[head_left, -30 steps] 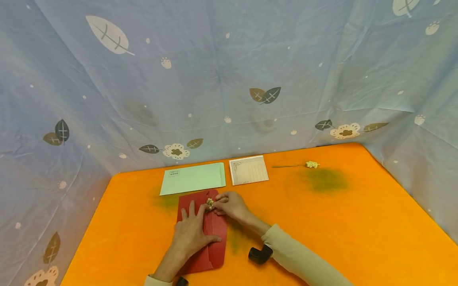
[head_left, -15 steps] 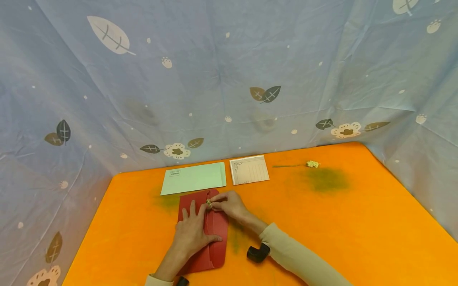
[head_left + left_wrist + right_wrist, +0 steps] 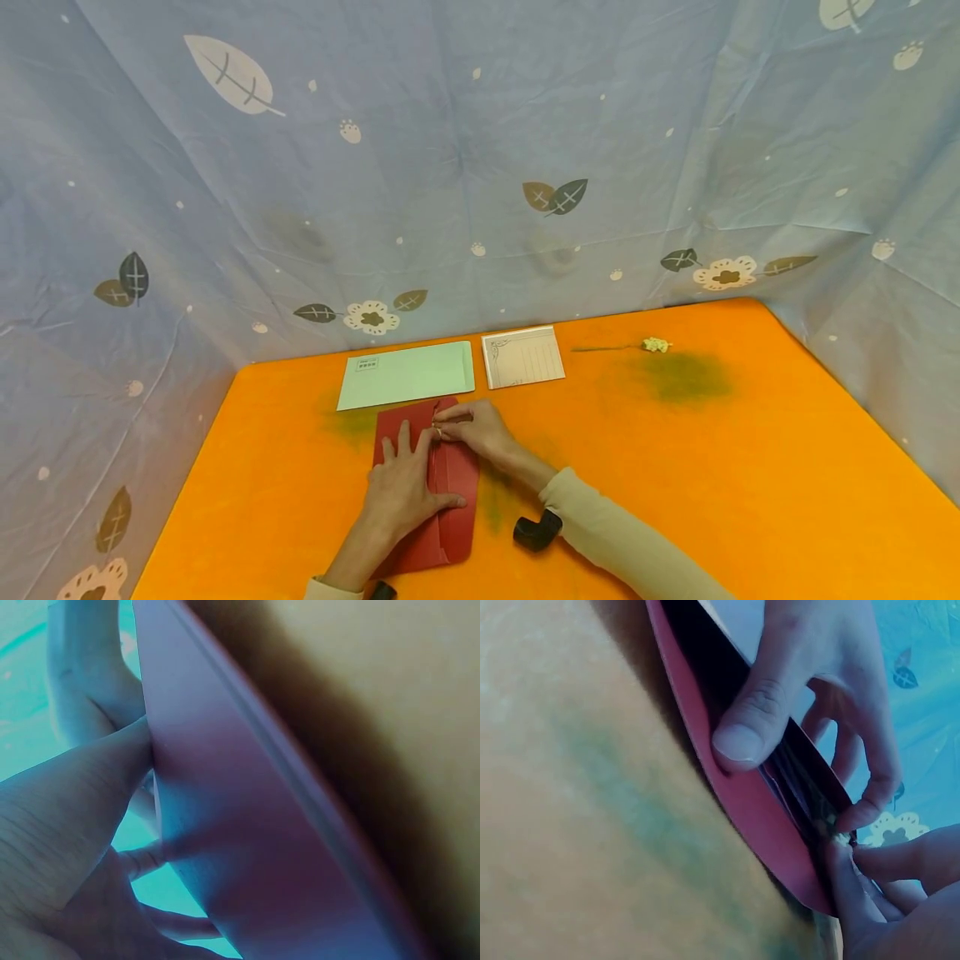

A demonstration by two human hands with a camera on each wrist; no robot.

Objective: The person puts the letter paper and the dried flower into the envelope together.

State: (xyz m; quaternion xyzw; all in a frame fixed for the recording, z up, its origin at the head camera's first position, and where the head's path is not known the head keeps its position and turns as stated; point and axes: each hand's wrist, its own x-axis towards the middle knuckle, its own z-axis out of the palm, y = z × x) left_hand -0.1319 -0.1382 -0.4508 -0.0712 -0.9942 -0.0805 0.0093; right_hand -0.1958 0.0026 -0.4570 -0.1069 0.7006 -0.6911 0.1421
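Observation:
A red envelope [image 3: 459, 492] lies on the orange tabletop with its flap side to the right. My left hand [image 3: 397, 487] rests across it with spread fingers, the thumb pressing on the flap and the index fingertip at the pocket's edge. Near the far end of the opening, my right hand [image 3: 480, 429] pinches a small pale-yellow flower sprig [image 3: 841, 841]. Most of that sprig is hidden by fingers and the envelope. In the right wrist view the pocket gapes, and the left thumb [image 3: 742, 742] lies on the flap's inner side.
Behind the red envelope lie a pale green envelope [image 3: 405, 375] and, to its right, a white lined card [image 3: 527, 358]. A second yellow flower [image 3: 657, 344] with a thin stem lies farther right. Patterned blue cloth [image 3: 480, 167] hangs behind the table.
The flower sprig has gone down into the envelope's opening, so its head is now almost hidden. My right hand has shifted slightly left with it. The left hand has stayed in place.

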